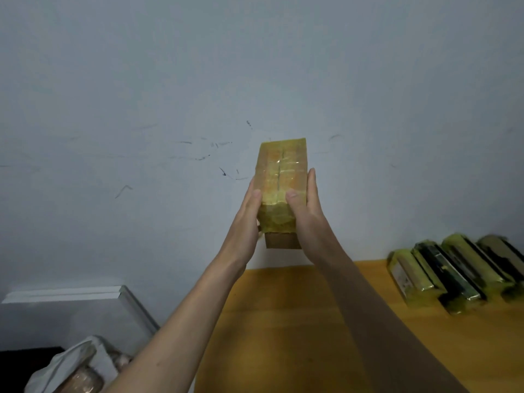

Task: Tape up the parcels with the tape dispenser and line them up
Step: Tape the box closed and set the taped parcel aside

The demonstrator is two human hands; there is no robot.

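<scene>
Pale grey wall (198,80) with a few dark scuff marks fills most of the head view. Low in the frame is a yellow-brown worktop (283,321).

Up in the middle of the frame, both hands hold one parcel (283,180) in the air, in front of the wall. The left hand (249,211) presses flat on the parcel's left side. The right hand (304,205) presses flat on its right side. The fingers are straight, the thumbs lie on the front, and the parcel is squeezed between the two hands. It is wrapped in shiny yellowish tape, with a bit of bare brown box at the bottom end.

At the lower right, a row of taped parcels (453,273) lies side by side on the worktop by the wall. At the lower left is a crumpled bag (79,361). No tape dispenser shows.

I think this parcel is being checked. To do it well, keep both palms tight so it does not slip, look for loose tape, then set it down next to the row, in the same direction.
</scene>
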